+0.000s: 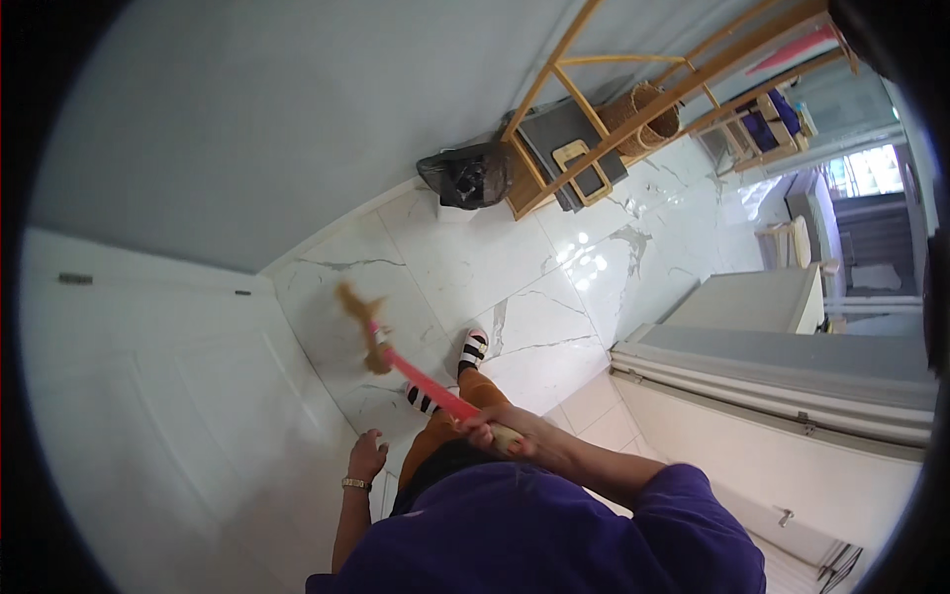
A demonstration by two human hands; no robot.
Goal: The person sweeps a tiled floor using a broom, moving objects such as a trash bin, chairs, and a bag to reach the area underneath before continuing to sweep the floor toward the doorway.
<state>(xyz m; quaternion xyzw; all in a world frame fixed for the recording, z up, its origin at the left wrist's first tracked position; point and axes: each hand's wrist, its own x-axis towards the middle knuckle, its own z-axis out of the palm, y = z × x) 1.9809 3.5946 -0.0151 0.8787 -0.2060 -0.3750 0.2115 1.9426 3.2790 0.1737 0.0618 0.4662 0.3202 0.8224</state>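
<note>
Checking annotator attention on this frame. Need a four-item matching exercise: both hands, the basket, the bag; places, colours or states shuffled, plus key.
Column 1
1. Right hand
2. Left hand
3. Basket
4. Bag

Column 2
A. Brown, woven, within the frame of the wooden rack
B. Closed around a tool with a pink handle
C. Black, on the floor side beside the rack's end
D. Apparently empty, with a gold-coloured wristband below it

Pairs: 1-B, 2-D, 3-A, 4-C
</note>
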